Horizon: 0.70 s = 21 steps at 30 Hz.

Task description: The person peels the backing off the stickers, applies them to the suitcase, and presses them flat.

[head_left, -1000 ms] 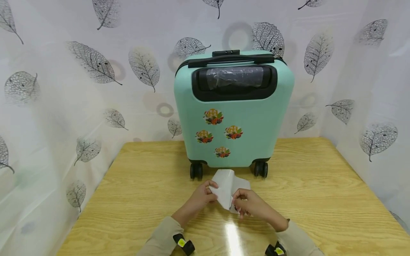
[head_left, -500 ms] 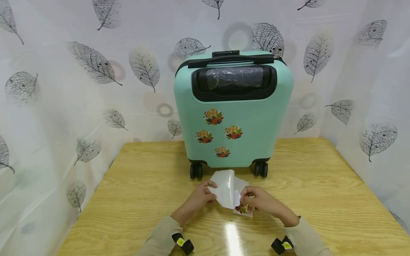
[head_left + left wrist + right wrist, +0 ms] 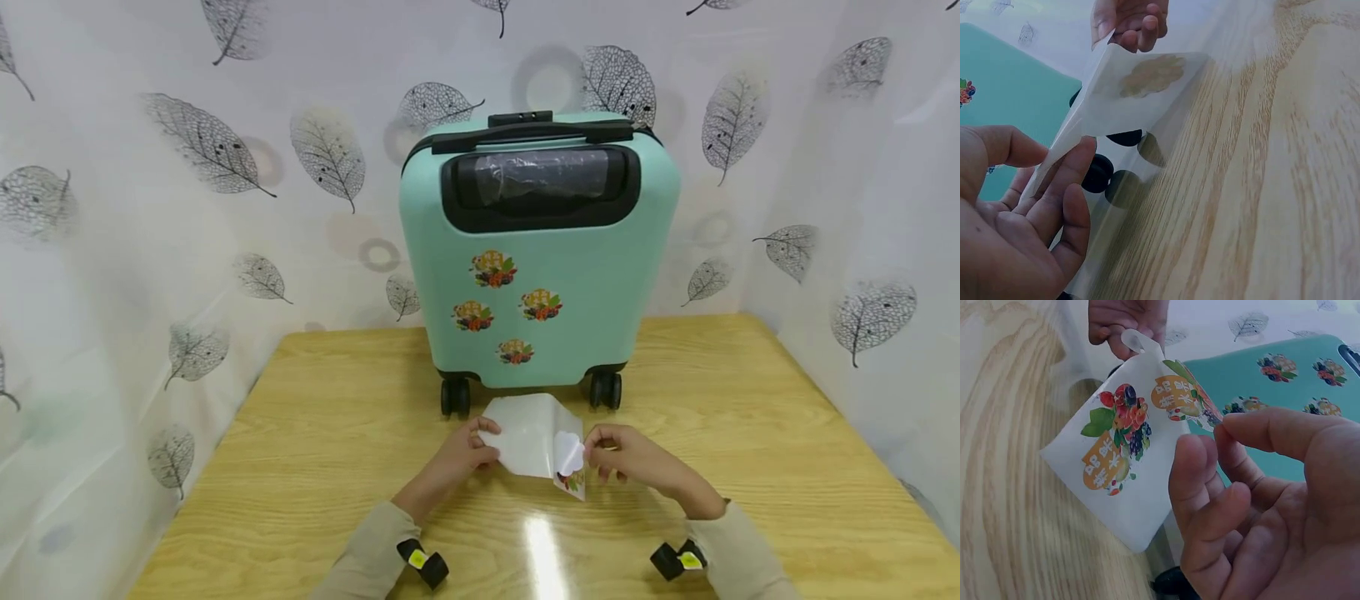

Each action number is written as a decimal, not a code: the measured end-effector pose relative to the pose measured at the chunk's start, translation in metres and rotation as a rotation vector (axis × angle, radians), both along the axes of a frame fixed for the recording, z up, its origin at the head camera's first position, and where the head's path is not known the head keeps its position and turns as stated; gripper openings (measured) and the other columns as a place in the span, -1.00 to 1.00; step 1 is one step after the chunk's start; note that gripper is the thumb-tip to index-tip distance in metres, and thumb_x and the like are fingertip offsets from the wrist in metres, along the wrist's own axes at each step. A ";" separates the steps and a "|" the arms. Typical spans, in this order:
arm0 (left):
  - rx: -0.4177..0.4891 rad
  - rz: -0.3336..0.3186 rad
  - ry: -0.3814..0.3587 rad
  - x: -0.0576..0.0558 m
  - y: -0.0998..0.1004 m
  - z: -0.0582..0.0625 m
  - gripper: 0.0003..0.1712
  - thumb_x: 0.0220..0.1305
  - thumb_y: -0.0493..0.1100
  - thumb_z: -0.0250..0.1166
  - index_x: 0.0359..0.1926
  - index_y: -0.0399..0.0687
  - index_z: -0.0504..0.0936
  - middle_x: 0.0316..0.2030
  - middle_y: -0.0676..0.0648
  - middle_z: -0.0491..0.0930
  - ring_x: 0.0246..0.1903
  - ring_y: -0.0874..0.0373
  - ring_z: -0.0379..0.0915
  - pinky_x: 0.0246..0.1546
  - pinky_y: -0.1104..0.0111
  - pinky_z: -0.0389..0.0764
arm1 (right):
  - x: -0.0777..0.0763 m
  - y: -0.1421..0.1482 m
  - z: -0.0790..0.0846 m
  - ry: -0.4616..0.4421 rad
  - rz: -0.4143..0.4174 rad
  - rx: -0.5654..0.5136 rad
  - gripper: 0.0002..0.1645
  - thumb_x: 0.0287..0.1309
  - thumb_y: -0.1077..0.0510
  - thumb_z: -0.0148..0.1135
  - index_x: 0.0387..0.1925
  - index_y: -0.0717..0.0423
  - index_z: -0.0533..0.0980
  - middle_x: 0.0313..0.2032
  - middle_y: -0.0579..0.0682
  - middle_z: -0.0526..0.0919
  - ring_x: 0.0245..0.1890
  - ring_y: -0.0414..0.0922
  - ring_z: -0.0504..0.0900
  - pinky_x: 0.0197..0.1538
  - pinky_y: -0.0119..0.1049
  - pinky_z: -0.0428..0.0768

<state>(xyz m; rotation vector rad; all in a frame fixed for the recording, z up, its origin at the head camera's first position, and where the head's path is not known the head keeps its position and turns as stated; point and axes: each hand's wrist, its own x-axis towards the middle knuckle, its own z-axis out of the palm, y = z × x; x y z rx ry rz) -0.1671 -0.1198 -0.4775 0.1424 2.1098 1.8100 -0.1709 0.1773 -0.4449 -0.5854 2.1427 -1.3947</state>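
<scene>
Pinching a thin, scallop-edged sticker (image 3: 569, 454)

A bright streak is thrown back by the table (image 3: 337, 417), wood-grained and glossy! Shine is caught, too, on the smooth, papery white sheet (image 3: 517, 437). The suitcase (image 3: 600, 317) is seen in smooth, hard-looking plastic with a soft sheen; black plastic is shown at the handle (image 3: 525, 134), crinkled, shiny film (image 3: 540, 172) below. Sleeves (image 3: 375, 542) are seen in matt cloth.
</scene>
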 end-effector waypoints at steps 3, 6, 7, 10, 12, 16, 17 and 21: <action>-0.020 -0.005 0.012 0.001 -0.001 0.001 -0.68 0.21 -0.33 0.22 -0.01 -0.29 0.42 -0.67 0.03 0.37 -0.55 0.22 0.38 -0.38 0.43 0.46 | -0.001 0.005 0.002 0.000 -0.005 0.009 -0.72 0.37 0.12 0.07 -0.17 0.32 0.44 -0.35 0.14 0.56 -0.44 -0.06 0.61 -0.50 -0.34 0.42; -0.047 -0.020 0.025 0.001 -0.002 0.002 -0.67 0.24 -0.31 0.22 0.01 -0.29 0.41 -0.64 -0.02 0.45 -0.53 0.22 0.40 -0.39 0.42 0.44 | -0.002 0.009 0.004 -0.004 -0.011 0.014 -0.71 0.37 0.11 0.07 -0.17 0.33 0.43 -0.34 0.15 0.56 -0.43 -0.03 0.61 -0.50 -0.33 0.42; -0.056 -0.026 0.032 0.001 -0.003 0.002 -0.67 0.24 -0.31 0.22 0.02 -0.29 0.41 -0.62 -0.04 0.49 -0.52 0.22 0.41 -0.39 0.42 0.44 | -0.002 0.011 0.005 -0.003 -0.012 0.015 -0.70 0.38 0.11 0.06 -0.17 0.34 0.43 -0.33 0.16 0.56 -0.42 -0.04 0.61 -0.50 -0.33 0.42; -0.072 -0.048 0.038 0.001 -0.006 0.000 -0.66 0.28 -0.32 0.20 0.05 -0.31 0.39 -0.55 -0.14 0.56 -0.49 0.17 0.56 -0.40 0.41 0.48 | -0.003 0.016 0.007 0.012 -0.016 0.022 -0.69 0.40 0.10 0.03 -0.17 0.35 0.42 -0.31 0.17 0.54 -0.41 -0.05 0.60 -0.49 -0.36 0.42; -0.101 -0.064 0.049 0.000 -0.008 -0.001 -0.64 0.28 -0.31 0.20 0.06 -0.31 0.39 -0.53 -0.14 0.59 -0.49 0.15 0.60 -0.45 0.41 0.47 | -0.003 0.019 0.008 0.020 -0.013 0.022 -0.67 0.42 0.10 0.00 -0.16 0.37 0.42 -0.30 0.18 0.53 -0.41 -0.05 0.60 -0.48 -0.36 0.42; -0.155 -0.114 0.048 -0.001 -0.011 -0.004 -0.64 0.31 -0.28 0.20 0.07 -0.31 0.39 -0.49 -0.11 0.64 -0.50 0.12 0.65 -0.55 0.41 0.43 | -0.004 0.023 0.011 0.020 -0.009 0.011 -0.66 0.44 0.09 -0.03 -0.15 0.37 0.41 -0.30 0.17 0.51 -0.40 -0.04 0.60 -0.48 -0.34 0.43; -0.167 -0.128 0.051 0.000 -0.012 -0.004 -0.64 0.31 -0.27 0.20 0.07 -0.31 0.40 -0.48 -0.12 0.66 -0.51 0.12 0.65 -0.57 0.41 0.44 | -0.004 0.024 0.012 0.015 -0.008 0.007 -0.66 0.44 0.09 -0.02 -0.15 0.37 0.41 -0.30 0.16 0.51 -0.40 -0.03 0.60 -0.48 -0.34 0.43; -0.181 -0.166 0.041 0.001 -0.013 -0.005 -0.65 0.33 -0.27 0.19 0.07 -0.31 0.40 -0.42 -0.20 0.69 -0.50 0.08 0.67 -0.58 0.39 0.49 | -0.004 0.025 0.013 0.000 -0.012 -0.004 -0.65 0.43 0.09 -0.02 -0.14 0.38 0.40 -0.31 0.13 0.51 -0.41 -0.05 0.60 -0.48 -0.33 0.45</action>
